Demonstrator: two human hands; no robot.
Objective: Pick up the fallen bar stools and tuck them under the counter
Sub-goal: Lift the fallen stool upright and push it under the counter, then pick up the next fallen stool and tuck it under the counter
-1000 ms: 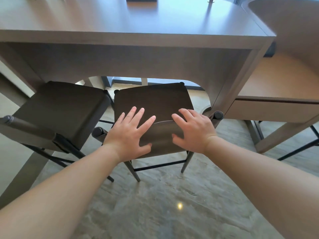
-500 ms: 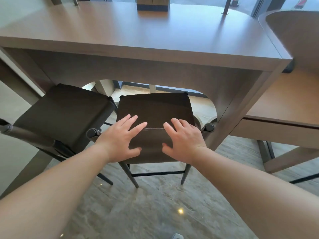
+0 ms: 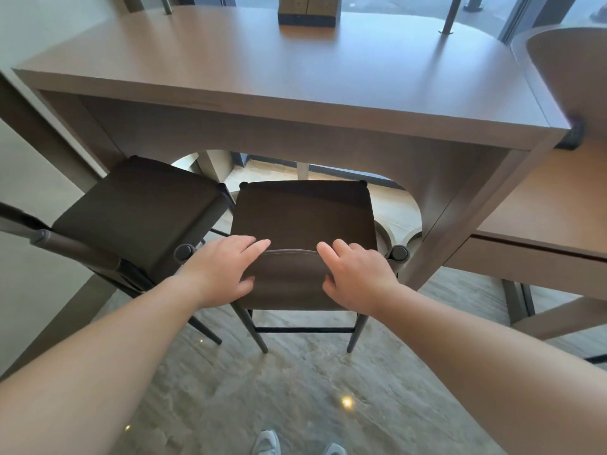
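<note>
Two dark brown bar stools stand upright at the wooden counter (image 3: pixel 295 77). The middle stool (image 3: pixel 302 215) has its seat partly under the counter's arched opening. My left hand (image 3: pixel 223 270) and my right hand (image 3: pixel 358 274) hold its low backrest, fingers curled over the top edge and thumbs on the near face. The left stool (image 3: pixel 138 205) stands beside it, turned at an angle, its seat corner under the counter and its backrest bar toward the left edge of view.
A lower wooden table (image 3: pixel 542 205) adjoins the counter's right leg. A small box (image 3: pixel 307 14) and two metal posts stand on the counter's far side. Stone floor lies below, with my shoes (image 3: pixel 267 443) at the bottom edge.
The middle stool has slid farther under the counter. My fingers, spread flat on the backrest before, have drawn together and curled over its top edge.
</note>
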